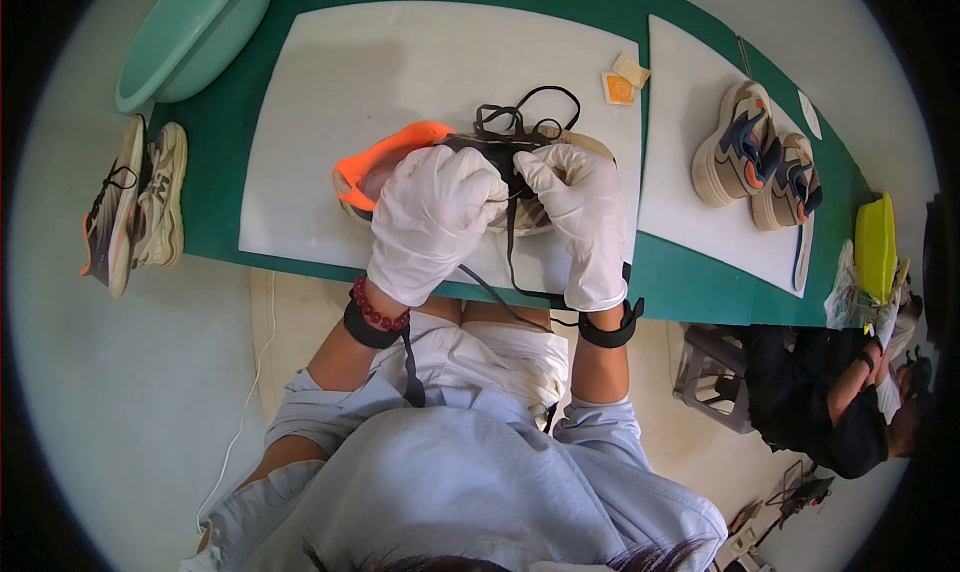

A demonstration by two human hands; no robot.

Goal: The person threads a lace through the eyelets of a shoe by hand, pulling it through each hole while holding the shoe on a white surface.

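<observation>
A shoe with an orange heel lies sideways in front of me on a white mat, partly hidden by my hands. Its black shoelace loops loosely above it, and a black strand drops between my hands. White gloves cover both hands. My left hand is closed over the shoe's middle, fingertips pinching the lace near the black tongue. Opposite it, my right hand has thumb and fingers closed on the lace close to the toe end. The exact grip points are partly covered by the gloves.
Two small packets lie at the mat's upper right. A pair of shoes rests on a second mat. Left are another pair of shoes and a green basin. A person sits at right beside a yellow container.
</observation>
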